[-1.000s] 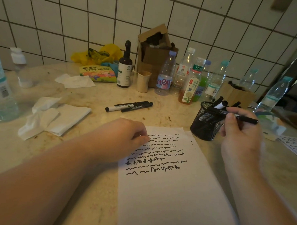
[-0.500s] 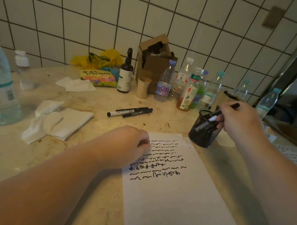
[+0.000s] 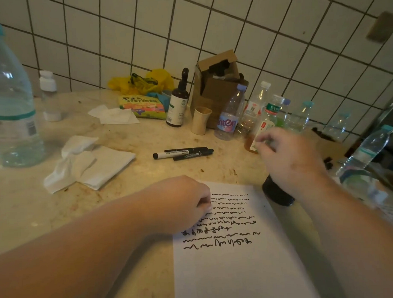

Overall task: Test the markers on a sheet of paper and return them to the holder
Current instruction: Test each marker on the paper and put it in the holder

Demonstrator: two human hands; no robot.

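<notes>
A white sheet of paper [image 3: 240,270] with several rows of black scribbles lies on the stone counter. My left hand [image 3: 182,205] rests on its upper left corner with the fingers curled under, holding nothing. My right hand [image 3: 291,161] hovers blurred above the black mesh holder [image 3: 277,196], its fingers loosely bent and empty. The hand and wrist hide most of the holder and whatever stands in it. Three markers [image 3: 182,153] lie side by side on the counter beyond the paper, to the left of my right hand.
A large water bottle [image 3: 11,106] stands at the far left, with crumpled tissues [image 3: 84,164] beside it. A dropper bottle [image 3: 177,102], a paper cup [image 3: 200,120], a cardboard box [image 3: 218,85] and several plastic bottles [image 3: 230,116] line the tiled wall. Another bottle [image 3: 365,156] stands at the right.
My right hand held a black marker over the holder; now it is empty and has moved up and left above the holder. My left hand stays on the paper.
</notes>
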